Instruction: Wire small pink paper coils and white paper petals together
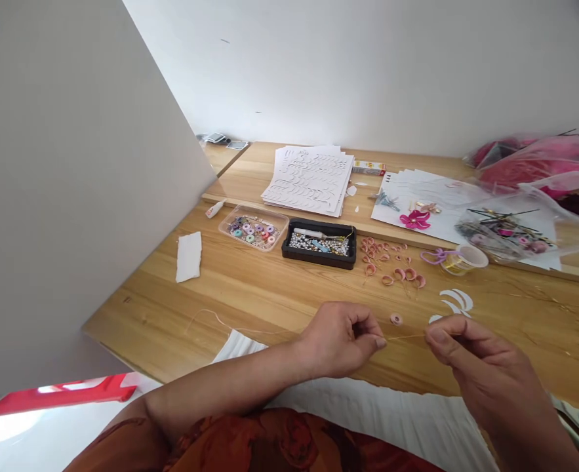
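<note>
Between my two hands a thin pale-orange thread [404, 337] is stretched over the near part of the table. My left hand [341, 337] pinches it between thumb and forefinger, and its long tail runs left across the wood in a loose curve. At the other end my right hand [480, 354] pinches the thread too, its fingertips closed. Just beyond the gap between the hands lies a small pink thread spool [396, 319]. White curved paper pieces [459, 300] lie behind my right hand, one partly covered by it. Several pink wrapped loops [400, 274] rest farther back.
A black tray [319, 261] of beads and a clear box [252, 239] of spools stand mid-table. Behind are cut paper sheets [309, 180], a magenta flower [415, 219] and plastic bags [545, 170]. Purple-handled scissors [434, 256] touch a cup [466, 260]. White cloth [378, 400] covers the front edge.
</note>
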The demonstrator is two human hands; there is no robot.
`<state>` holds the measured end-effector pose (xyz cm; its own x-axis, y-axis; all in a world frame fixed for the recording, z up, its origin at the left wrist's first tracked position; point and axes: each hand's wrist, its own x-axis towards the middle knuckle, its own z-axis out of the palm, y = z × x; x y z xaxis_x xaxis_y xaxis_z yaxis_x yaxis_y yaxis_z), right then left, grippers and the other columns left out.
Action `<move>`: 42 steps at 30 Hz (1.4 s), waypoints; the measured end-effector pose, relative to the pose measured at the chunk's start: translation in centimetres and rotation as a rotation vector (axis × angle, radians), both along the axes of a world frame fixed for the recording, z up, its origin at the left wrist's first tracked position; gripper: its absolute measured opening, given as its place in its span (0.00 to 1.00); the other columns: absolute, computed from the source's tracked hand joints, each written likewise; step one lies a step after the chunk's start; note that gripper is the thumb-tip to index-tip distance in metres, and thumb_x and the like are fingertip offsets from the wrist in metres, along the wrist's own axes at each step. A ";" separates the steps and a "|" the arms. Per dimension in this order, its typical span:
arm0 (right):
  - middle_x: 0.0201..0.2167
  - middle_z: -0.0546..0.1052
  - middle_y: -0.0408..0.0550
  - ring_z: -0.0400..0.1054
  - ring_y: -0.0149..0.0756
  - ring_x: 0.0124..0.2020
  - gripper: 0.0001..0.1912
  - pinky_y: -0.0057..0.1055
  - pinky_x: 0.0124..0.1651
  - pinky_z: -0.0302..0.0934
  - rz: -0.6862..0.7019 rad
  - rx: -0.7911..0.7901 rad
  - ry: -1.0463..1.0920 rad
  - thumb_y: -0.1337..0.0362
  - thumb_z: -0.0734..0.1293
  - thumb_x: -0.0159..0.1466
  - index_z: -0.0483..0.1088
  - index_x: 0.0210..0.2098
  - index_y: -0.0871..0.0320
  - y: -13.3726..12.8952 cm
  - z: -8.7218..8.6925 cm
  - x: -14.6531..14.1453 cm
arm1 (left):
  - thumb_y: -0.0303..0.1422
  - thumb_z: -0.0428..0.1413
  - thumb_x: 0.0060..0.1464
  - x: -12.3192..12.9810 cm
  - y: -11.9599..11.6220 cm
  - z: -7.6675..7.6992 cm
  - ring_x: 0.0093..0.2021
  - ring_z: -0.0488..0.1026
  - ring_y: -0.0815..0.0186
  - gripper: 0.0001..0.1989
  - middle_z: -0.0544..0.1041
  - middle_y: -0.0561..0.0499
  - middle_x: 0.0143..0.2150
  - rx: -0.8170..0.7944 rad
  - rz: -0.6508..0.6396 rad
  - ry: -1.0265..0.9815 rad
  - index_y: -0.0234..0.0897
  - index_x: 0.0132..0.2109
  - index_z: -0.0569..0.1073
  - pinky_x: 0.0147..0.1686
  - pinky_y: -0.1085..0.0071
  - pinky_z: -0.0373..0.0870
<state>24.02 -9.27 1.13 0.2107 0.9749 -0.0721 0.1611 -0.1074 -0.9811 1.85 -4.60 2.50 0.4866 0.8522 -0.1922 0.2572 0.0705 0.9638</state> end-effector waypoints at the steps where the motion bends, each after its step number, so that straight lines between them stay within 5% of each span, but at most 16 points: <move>1: 0.22 0.69 0.45 0.59 0.33 0.25 0.14 0.32 0.26 0.55 -0.022 -0.002 0.033 0.51 0.77 0.56 0.77 0.26 0.53 0.3 0.0 0.5 | 0.33 0.60 0.52 0.0 0.1 -0.1 0.28 0.68 0.69 0.06 0.76 0.53 0.27 0.013 -0.006 -0.004 0.35 0.29 0.76 0.29 0.74 0.62; 6: 0.20 0.67 0.42 0.58 0.30 0.24 0.16 0.29 0.24 0.50 -0.266 0.081 0.289 0.52 0.82 0.47 0.75 0.22 0.53 1.2 1.6 2.2 | 0.34 0.59 0.55 -0.3 1.0 -0.4 0.32 0.73 0.67 0.08 0.79 0.51 0.29 0.102 0.125 -0.052 0.35 0.30 0.77 0.35 0.73 0.68; 10: 0.20 0.67 0.41 0.55 0.28 0.22 0.19 0.30 0.24 0.48 -0.058 -0.046 0.267 0.51 0.80 0.50 0.73 0.22 0.56 0.8 2.0 0.8 | 0.45 0.55 0.62 -0.5 1.4 -0.6 0.36 0.75 0.64 0.18 0.81 0.47 0.35 0.097 0.199 -0.102 0.35 0.37 0.82 0.35 0.71 0.70; 14: 0.18 0.64 0.38 0.52 0.26 0.21 0.20 0.29 0.25 0.46 0.099 -0.155 0.234 0.49 0.77 0.55 0.71 0.23 0.57 0.2 1.5 -1.6 | 0.42 0.60 0.58 -0.4 1.0 -0.7 0.37 0.76 0.65 0.16 0.83 0.45 0.43 -0.043 0.120 -0.198 0.36 0.46 0.82 0.30 0.73 0.68; 20: 0.17 0.65 0.38 0.54 0.27 0.21 0.17 0.29 0.27 0.53 0.132 -0.129 0.174 0.51 0.76 0.57 0.73 0.23 0.56 0.1 1.5 -2.7 | 0.39 0.66 0.50 0.2 0.2 -0.5 0.26 0.68 0.72 0.13 0.77 0.52 0.27 -0.232 -0.071 -0.166 0.33 0.37 0.81 0.28 0.74 0.63; 28: 0.28 0.77 0.44 0.67 0.33 0.30 0.12 0.31 0.36 0.62 0.238 -0.094 0.147 0.55 0.75 0.59 0.78 0.30 0.57 0.0 1.1 -3.2 | 0.43 0.67 0.47 0.1 0.1 -0.7 0.20 0.61 0.74 0.15 0.70 0.57 0.23 -0.329 -0.077 -0.130 0.35 0.34 0.76 0.19 0.77 0.60; 37: 0.21 0.72 0.41 0.61 0.30 0.25 0.11 0.30 0.31 0.57 0.111 -0.019 0.092 0.57 0.76 0.56 0.76 0.25 0.57 -0.2 1.6 -3.3 | 0.37 0.64 0.50 -0.1 0.1 -0.5 0.19 0.56 0.76 0.10 0.68 0.58 0.21 -0.207 -0.079 -0.097 0.35 0.30 0.75 0.19 0.77 0.53; 42: 0.24 0.77 0.44 0.66 0.33 0.29 0.15 0.32 0.34 0.61 0.055 -0.068 0.118 0.53 0.78 0.52 0.76 0.24 0.57 0.3 1.9 -2.5 | 0.37 0.63 0.52 -0.1 0.3 -0.6 0.24 0.63 0.73 0.10 0.74 0.54 0.25 -0.110 -0.070 -0.055 0.35 0.30 0.77 0.24 0.76 0.59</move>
<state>21.52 -9.01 3.02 0.1431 0.9768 -0.1595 0.0521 -0.1683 -0.9844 1.75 -4.26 1.91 0.5566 0.7910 -0.2540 0.2121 0.1603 0.9640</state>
